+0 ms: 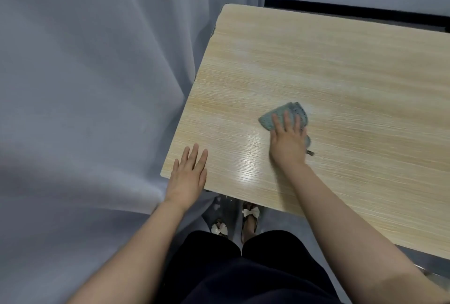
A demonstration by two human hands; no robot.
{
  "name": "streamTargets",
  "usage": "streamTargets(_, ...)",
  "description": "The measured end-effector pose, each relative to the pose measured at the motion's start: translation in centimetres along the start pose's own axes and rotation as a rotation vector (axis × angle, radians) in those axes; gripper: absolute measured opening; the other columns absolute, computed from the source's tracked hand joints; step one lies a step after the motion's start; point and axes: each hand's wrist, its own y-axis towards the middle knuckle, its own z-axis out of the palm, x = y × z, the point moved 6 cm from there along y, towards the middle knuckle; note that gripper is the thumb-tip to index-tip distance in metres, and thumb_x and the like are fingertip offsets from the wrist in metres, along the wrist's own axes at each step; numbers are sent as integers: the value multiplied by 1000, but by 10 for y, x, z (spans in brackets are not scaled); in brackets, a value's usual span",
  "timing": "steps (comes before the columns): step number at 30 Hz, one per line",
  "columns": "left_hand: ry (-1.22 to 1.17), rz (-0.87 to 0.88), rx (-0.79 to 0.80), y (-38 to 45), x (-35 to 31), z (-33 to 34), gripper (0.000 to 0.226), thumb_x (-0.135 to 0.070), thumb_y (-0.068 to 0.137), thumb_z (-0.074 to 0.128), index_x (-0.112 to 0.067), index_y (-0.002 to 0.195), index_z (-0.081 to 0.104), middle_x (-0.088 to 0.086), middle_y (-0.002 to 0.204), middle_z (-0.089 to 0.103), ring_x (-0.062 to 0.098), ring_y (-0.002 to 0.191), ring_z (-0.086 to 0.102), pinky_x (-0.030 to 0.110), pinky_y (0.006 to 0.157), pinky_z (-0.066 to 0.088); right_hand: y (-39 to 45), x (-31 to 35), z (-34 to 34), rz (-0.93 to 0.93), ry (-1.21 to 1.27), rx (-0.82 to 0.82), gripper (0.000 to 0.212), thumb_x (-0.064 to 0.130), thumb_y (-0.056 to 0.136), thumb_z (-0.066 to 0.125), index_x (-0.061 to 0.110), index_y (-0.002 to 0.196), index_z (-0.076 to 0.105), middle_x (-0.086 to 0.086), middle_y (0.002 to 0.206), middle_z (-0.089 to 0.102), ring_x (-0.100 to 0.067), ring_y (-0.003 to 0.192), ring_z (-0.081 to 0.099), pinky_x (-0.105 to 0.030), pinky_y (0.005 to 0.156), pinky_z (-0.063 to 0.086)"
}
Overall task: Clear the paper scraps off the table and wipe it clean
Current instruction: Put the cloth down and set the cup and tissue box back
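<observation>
The table (341,65) runs off the picture's right side, so its right edge is out of view. The right hand (287,140) covers much of the green cloth (289,111); only its far part and a corner peek out.

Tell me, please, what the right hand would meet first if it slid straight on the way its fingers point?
Probably nothing: beyond the right hand and its cloth lies only bare table up to the far edge, as far as this view shows.

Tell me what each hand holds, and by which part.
Nothing is gripped. The right hand presses flat on the near part of the cloth. The left hand rests open on the table corner.
</observation>
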Motion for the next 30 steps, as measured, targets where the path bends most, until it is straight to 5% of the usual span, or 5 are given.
streamTargets(4,5,86,11,-16,7,4,63,-45,89,-4,-24,148,4,0,157,-2,24,146,-1,43,115,16,5,92,26,-260,-31,98,48,31,104,20,29,151,12,0,160,-2,-27,146,-9,-43,116,-8)
streamTargets(10,90,116,0,-30,19,1,54,-35,95,18,-20,146,31,5,154,26,27,140,29,47,103,39,4,184,54,-448,-46,238,47,33,103,19,33,150,12,4,159,-5,-26,146,-12,-45,116,-7)
streamTargets(12,80,117,7,-36,23,9,56,-37,95,13,-23,150,16,1,158,9,23,145,13,44,112,26,1,177,54,-431,-47,225,47,34,104,18,35,150,11,5,159,-5,-23,146,-11,-43,117,-6)
streamTargets(22,36,163,-10,-49,33,12,54,-31,92,25,-15,142,40,9,147,39,28,133,41,43,99,43,-50,5,18,-9,52,23,48,35,103,22,31,150,15,1,160,1,-24,147,-5,-41,118,-3)
streamTargets(30,38,226,-40,-52,36,11,53,-26,90,29,-13,137,47,11,142,46,30,128,48,42,92,48,-49,63,36,-7,-2,-3,50,36,103,18,27,151,8,-3,159,-2,-28,146,-9,-45,115,-8)
